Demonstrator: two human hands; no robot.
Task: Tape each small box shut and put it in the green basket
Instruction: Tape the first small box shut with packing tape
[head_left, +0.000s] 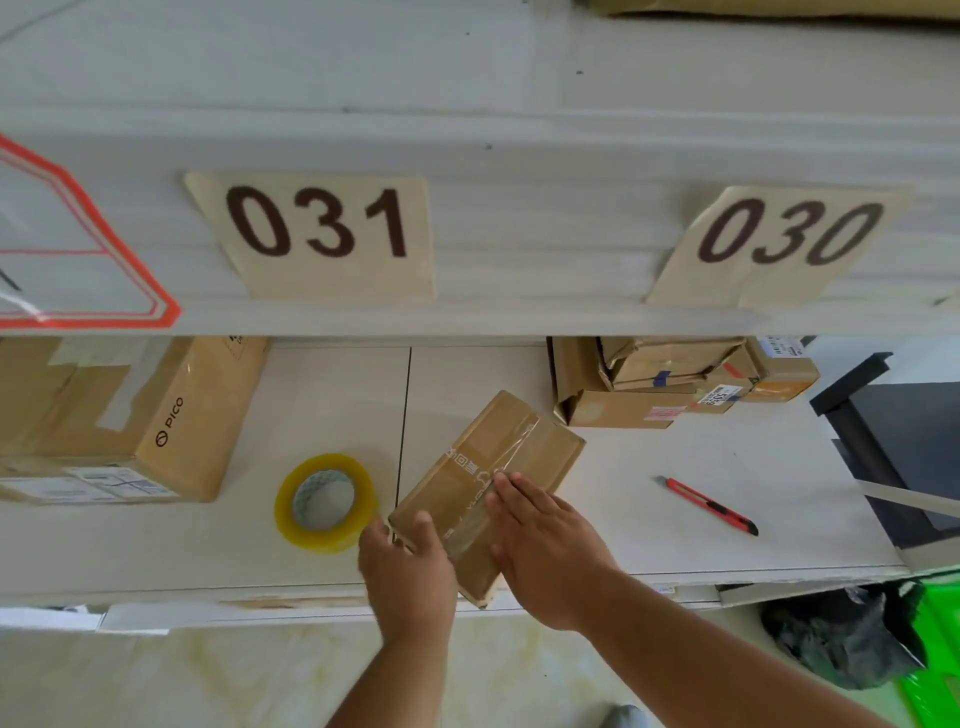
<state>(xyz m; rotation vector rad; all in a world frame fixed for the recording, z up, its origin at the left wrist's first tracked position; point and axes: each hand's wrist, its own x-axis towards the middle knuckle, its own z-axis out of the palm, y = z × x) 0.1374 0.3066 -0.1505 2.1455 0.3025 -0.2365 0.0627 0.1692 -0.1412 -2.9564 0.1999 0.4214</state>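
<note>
Head view, taken left to right: a large PICO carton (156, 431) sits at the far left of the tabletop (675, 499), then a roll of clear packing tape (326, 501) lying flat just beside the small box (498, 462) being sealed. That box lies slantwise near the front edge of the tabletop, its near corner reaching over the lip, with a strip of clear tape already running along its top seam. The left hand (408, 571) grips the near left corner, thumb on top and fingers curled round the edge; the right hand (545, 540) lies flat and open on the top, straight fingers pressing on the tape, holding nothing. The box looks light and fairly stiff, plain corrugated card that should take a firm press without crushing, though the taped strip is slick, so the bare cardboard sides or the two short ends seem the better places to take hold. Further right a red utility knife (709, 506) lies well apart from the box, and a stack of battered cartons (670, 384) stands at the back. The shelf with the 031 and 030 labels hangs low over the rear of the tabletop, so lifting room is best toward the front. The green basket (935, 654) shows only as a sliver at the lower right, below tabletop level beside a dark bag (831, 639); the way to it over the front right edge looks open
</note>
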